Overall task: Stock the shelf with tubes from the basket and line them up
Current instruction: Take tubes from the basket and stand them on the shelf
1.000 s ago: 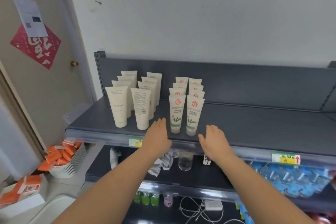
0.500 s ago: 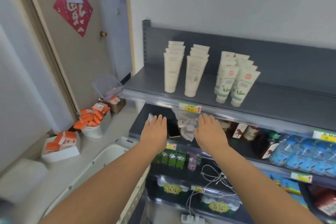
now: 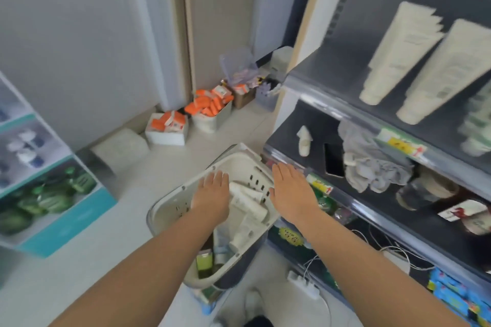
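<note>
A white plastic basket [image 3: 170, 210] stands on the floor beside the shelving, with several white tubes [image 3: 248, 202] lying loose in it. My left hand [image 3: 212, 195] hovers flat over the basket, fingers straight, holding nothing. My right hand [image 3: 291, 188] is spread open above the basket's right rim, also empty. On the grey top shelf [image 3: 313, 68] at the upper right, cream tubes [image 3: 398, 53] stand upright in rows, blurred by motion.
The lower shelf holds a crumpled cloth [image 3: 372, 162], a dark phone [image 3: 334, 159] and a small white bottle [image 3: 304, 139]. Boxes and a tub of orange packs [image 3: 210, 106] sit on the floor by the door. A teal display box [image 3: 47, 194] stands at left.
My view swung down and left from the shelf to the basket. Both hands dropped from the shelf edge to just above the basket, still empty.
</note>
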Demonstrator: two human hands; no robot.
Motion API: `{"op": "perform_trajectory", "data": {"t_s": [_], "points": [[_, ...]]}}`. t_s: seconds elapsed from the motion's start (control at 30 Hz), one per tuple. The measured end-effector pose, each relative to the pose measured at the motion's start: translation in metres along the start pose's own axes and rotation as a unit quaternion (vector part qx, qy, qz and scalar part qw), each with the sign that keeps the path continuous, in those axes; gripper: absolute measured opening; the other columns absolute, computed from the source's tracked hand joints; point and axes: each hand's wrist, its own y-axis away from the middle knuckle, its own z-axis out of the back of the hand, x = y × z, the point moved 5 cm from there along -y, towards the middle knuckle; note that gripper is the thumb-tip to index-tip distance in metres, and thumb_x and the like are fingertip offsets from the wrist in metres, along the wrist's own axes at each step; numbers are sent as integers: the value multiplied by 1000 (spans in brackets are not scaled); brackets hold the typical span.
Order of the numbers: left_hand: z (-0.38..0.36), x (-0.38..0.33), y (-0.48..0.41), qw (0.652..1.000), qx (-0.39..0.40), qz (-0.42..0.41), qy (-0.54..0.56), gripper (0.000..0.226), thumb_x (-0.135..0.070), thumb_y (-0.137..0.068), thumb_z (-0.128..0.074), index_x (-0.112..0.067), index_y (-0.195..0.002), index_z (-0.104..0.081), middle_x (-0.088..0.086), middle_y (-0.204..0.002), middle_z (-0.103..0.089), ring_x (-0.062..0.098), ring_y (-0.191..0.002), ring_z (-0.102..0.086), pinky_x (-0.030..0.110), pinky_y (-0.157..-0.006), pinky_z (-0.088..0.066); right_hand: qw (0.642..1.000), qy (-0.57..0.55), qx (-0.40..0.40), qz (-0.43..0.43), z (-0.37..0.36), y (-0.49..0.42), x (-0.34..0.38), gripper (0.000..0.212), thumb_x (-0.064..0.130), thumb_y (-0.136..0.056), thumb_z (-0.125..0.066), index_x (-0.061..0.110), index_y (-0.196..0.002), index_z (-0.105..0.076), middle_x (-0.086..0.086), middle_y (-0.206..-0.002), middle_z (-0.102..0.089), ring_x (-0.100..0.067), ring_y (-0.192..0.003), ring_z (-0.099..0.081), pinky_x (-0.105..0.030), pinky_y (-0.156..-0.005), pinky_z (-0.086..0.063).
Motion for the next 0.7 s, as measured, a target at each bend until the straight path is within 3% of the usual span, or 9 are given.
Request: {"op": "perform_trajectory", "data": {"t_s": [0.2, 0.4, 0.5, 0.7], "points": [[-56, 43, 13, 992, 43, 87, 77, 76, -13, -91, -49, -8, -154, -6, 12, -162, -9, 29, -149, -7, 42, -122, -9, 994, -2, 54, 97, -53, -39, 46, 62, 34, -103, -35, 5, -154, -12, -13, -160, -20, -28, -147, -19, -39, -122, -14], [-108, 50, 21, 977, 95, 151, 119, 86, -17, -86, -61, -11, -154, -9, 9, -162, -9, 27, -149, -8, 42, -122, -10, 977, -36, 115, 175, -100, -60, 71, 52, 24, -100, -41, 7, -147, -29, -10, -146, -40, -26, -135, -37, -39, -116, -27], [-129, 44, 22, 969, 120, 170, 136, 89, -24, -86, -62, -11, -154, -6, 10, -161, -13, 30, -147, -15, 43, -121, -18, 967, -46, 154, 199, -120, -69, 74, 46, 22, -99, -42, 9, -142, -36, -8, -139, -45, -24, -126, -44, -37, -109, -35], [-163, 36, 19, 936, 144, 235, 222, 72, -19, -80, -63, -14, -143, -28, 7, -149, -32, 26, -131, -38, 43, -109, -37, 948, -48, 262, 171, -163, -88, 67, 38, 21, -93, -53, 15, -130, -45, -5, -126, -52, -24, -111, -54, -38, -86, -50]]}}
